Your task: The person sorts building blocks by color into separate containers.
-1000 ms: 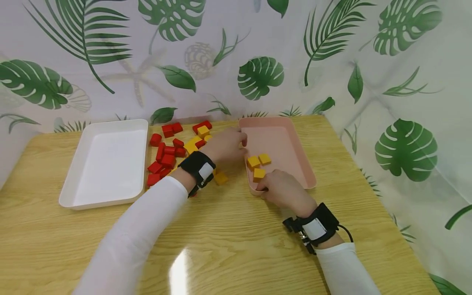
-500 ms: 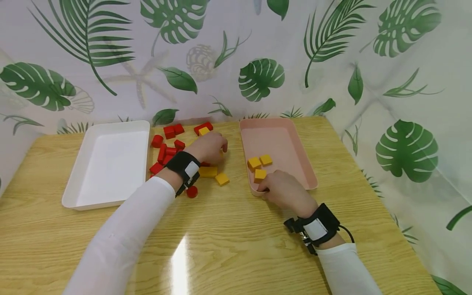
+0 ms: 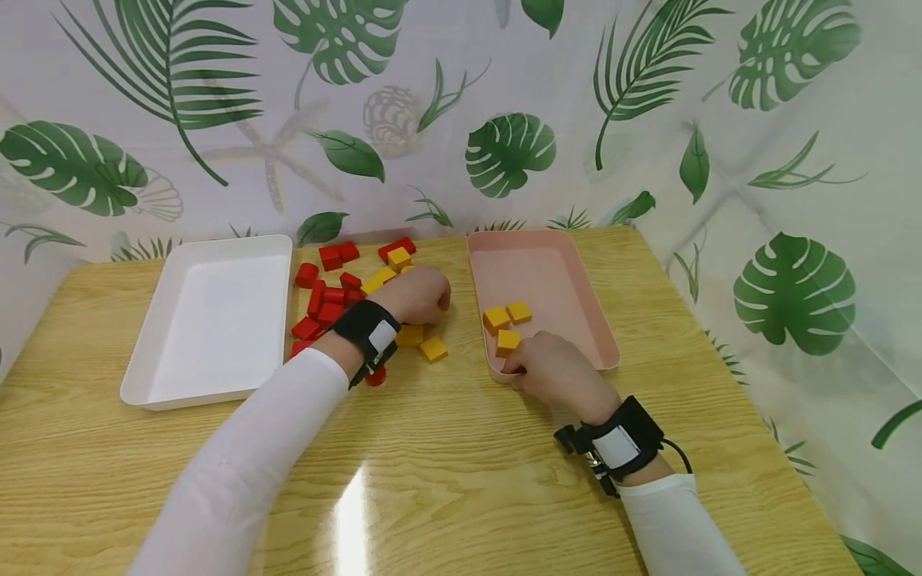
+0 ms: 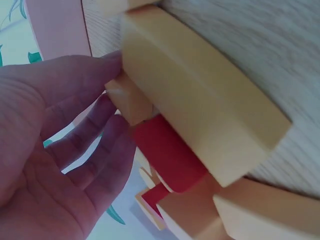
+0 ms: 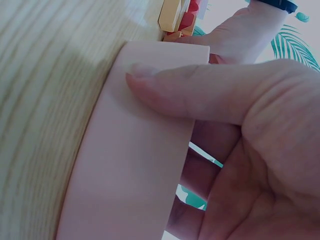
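Note:
My left hand [image 3: 416, 294] is among the blocks on the table, left of the pink tray [image 3: 529, 268]. Seen from the left wrist, its thumb and fingertips pinch a small yellow block [image 4: 129, 99]. That block lies against a long yellow block [image 4: 200, 95] and a red block [image 4: 167, 152]. My right hand [image 3: 563, 374] grips the tray's near wall at its left corner. In the right wrist view, the thumb presses the wall's outer face and the other fingers are behind it, on the inner side. Three yellow blocks [image 3: 507, 342] lie inside the tray, close to the right hand.
A white tray [image 3: 223, 320] stands at the left of the wooden table [image 3: 432, 480]. Between the trays are several red blocks [image 3: 331, 296], partly hidden by the left wrist. A flat yellow block [image 3: 434, 350] and a red round block [image 3: 376, 376] lie nearer. A leaf-patterned cloth hangs behind.
My left hand has moved left from the pink tray's edge to the block pile, then shifted slightly right as it took hold of a small yellow block. The right hand keeps its grip.

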Action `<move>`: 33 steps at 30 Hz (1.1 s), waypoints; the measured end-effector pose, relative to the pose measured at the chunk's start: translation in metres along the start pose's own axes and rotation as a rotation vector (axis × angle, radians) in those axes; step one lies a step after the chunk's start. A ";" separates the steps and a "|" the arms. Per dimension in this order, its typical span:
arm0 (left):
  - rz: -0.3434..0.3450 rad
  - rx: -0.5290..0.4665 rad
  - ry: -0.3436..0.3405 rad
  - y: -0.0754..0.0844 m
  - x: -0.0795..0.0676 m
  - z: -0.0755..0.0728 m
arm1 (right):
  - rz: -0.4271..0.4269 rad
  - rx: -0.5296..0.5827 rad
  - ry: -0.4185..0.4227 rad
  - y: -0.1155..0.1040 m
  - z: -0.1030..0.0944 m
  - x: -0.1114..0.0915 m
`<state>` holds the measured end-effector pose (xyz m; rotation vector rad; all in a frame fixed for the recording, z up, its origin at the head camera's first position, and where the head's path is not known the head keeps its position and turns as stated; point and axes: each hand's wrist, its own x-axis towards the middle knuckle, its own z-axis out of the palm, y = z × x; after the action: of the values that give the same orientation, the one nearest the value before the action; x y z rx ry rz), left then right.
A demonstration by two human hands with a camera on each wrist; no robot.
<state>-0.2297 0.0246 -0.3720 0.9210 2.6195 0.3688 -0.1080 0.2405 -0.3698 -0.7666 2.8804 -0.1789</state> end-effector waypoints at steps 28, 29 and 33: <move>0.084 -0.069 0.126 0.051 0.028 -0.020 | -0.088 0.004 0.014 -0.013 0.001 -0.004; 0.083 -0.077 0.119 0.052 0.029 -0.018 | -0.094 0.005 0.013 -0.015 0.001 -0.004; 0.059 -0.124 0.100 0.056 0.033 -0.009 | -0.111 0.000 0.017 -0.019 0.002 -0.004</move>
<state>-0.2262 0.0872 -0.3516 0.9633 2.6277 0.6002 -0.0949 0.2265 -0.3680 -0.9303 2.8547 -0.1997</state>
